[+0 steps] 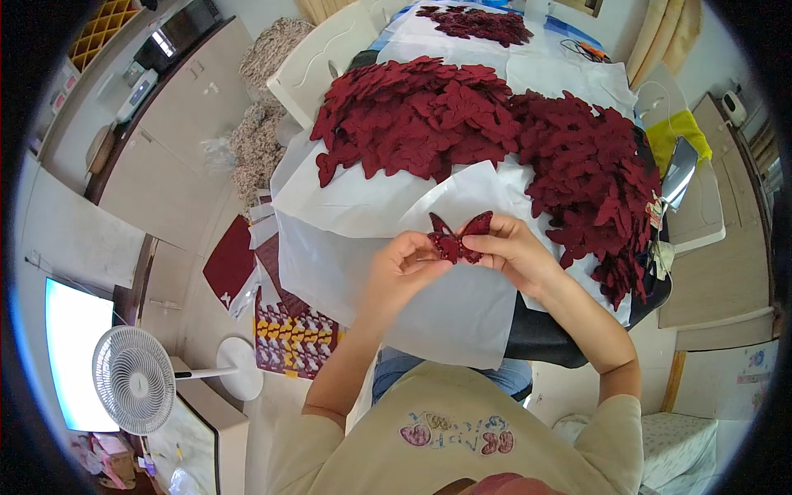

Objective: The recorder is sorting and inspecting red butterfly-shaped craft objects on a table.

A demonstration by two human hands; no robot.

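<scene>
Between both hands, above the near part of the table, is a dark red butterfly applique (458, 241) with darker wing edges and small shiny dots. My left hand (411, 260) pinches its left wing edge between thumb and fingers. On the other side, my right hand (510, 247) grips the right wing, thumb on top. Beyond them a broad heap of dark red butterfly pieces (414, 124) lies on white sheeting (346, 210). A second heap (588, 179) of similar pieces runs down the table's right side.
A smaller dark red pile (482, 25) lies at the table's far end, near an orange-handled tool (591, 52). A phone or tablet (679, 173) stands at right. A white fan (139, 380) and cut red sheets (232, 263) are on the left. White chairs (322, 62) flank the table.
</scene>
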